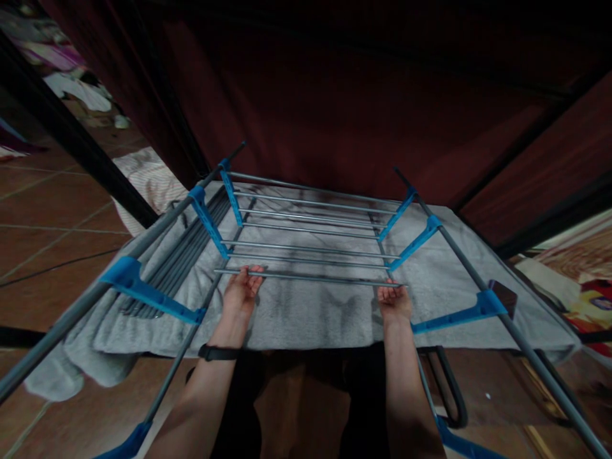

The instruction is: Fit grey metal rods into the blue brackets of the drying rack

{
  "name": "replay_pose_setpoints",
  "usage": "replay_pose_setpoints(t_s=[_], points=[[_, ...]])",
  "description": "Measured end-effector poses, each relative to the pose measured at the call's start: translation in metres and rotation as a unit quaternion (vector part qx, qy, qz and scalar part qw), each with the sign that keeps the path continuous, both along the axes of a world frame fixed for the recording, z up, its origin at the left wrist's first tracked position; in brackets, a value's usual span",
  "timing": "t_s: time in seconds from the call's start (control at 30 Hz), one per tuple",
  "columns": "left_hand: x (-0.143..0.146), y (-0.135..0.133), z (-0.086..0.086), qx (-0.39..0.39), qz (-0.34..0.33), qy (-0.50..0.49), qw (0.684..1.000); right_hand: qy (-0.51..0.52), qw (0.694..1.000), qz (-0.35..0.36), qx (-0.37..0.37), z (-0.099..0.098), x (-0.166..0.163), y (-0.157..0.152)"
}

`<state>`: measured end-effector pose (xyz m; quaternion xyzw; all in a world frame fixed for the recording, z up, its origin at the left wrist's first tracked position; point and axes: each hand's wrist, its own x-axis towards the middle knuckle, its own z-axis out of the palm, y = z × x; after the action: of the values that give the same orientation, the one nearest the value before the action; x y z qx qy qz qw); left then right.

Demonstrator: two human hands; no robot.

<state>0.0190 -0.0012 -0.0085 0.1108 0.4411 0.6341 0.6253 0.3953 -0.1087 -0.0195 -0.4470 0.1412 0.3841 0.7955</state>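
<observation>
lying left of hands (pixel 241 293): gray tubes (pixel 184 253)

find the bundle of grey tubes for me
In the head view, the bundle of grey tubes lies on the left side of the grey cloth, left of the person's left hand and partly behind a blue bracket.

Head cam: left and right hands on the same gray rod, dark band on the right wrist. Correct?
Not quite: the head view shows the dark band on the left wrist. The left hand and right hand are on the same gray rod.
</observation>
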Motion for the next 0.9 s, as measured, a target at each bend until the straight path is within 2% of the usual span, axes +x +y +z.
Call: replay_pose_setpoints(t_s=[0.9], points=[[0.021,-0.016,0.004,0.009,-0.074,-0.003,0.997,-0.002,1.0,-0.001,-0.009,0.001,-0.006,0.0]])
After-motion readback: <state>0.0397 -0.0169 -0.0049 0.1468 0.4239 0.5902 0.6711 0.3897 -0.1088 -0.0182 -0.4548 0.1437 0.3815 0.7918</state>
